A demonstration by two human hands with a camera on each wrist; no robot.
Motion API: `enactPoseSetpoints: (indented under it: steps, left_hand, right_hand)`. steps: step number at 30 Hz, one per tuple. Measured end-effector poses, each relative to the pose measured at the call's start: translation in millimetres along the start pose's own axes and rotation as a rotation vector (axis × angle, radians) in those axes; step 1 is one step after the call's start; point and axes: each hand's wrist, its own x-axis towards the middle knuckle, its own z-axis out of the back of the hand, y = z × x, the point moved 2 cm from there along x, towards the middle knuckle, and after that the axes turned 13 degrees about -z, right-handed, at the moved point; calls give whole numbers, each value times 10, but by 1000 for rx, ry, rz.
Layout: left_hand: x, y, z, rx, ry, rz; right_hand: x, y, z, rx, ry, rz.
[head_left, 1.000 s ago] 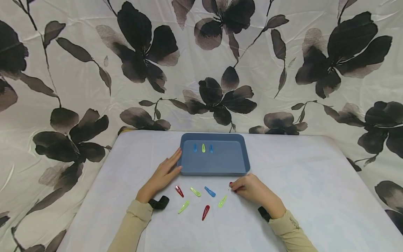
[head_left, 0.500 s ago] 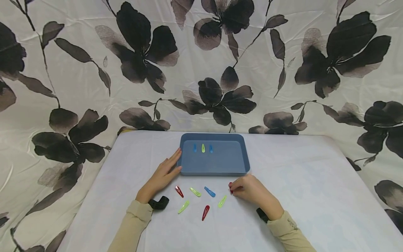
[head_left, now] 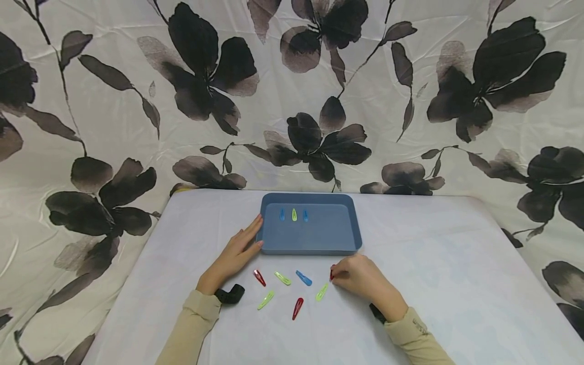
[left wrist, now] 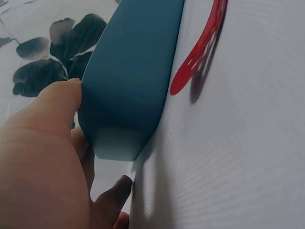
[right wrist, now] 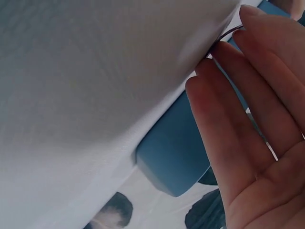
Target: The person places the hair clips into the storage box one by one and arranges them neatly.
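My right hand [head_left: 362, 274] pinches a red snap hair clip [head_left: 331, 274] between thumb and fingertips, low over the table just in front of the tray's right corner. Most of that clip is hidden; the right wrist view shows only its thin dark edge [right wrist: 230, 32]. With fingers extended, my left hand [head_left: 234, 253] rests against the left side of the blue-grey tray [head_left: 315, 238]. Inside the tray, a blue clip [head_left: 282, 215], a yellow-green clip [head_left: 294, 215] and another blue clip [head_left: 305, 216] lie in a row near the far edge.
Between the hands on the white table [head_left: 456, 284] lie red clips [head_left: 259, 277], yellow-green clips [head_left: 283, 278] and one blue clip [head_left: 303, 278]. A floral cloth [head_left: 401, 91] hangs behind the table. Each wrist carries a black strap mount [head_left: 230, 294].
My right hand has shifted slightly left with the red hair clip, which has turned in the fingertips. The left hand, the tray and the other clips stay where they were.
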Motion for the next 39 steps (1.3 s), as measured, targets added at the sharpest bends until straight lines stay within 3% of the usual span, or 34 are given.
enactPoseSetpoints:
  steps: [15, 27, 39]
  left_hand:
    - [7, 32, -10, -1, -6, -24]
    - [-8, 54, -1, 3, -19, -27]
    - [3, 27, -9, 5, -22, -33]
  right_hand:
    - [-18, 42, -48, -70, -71, 12]
    - [-7, 62, -22, -73, -70, 30]
    - [3, 7, -21, -94, -165, 62]
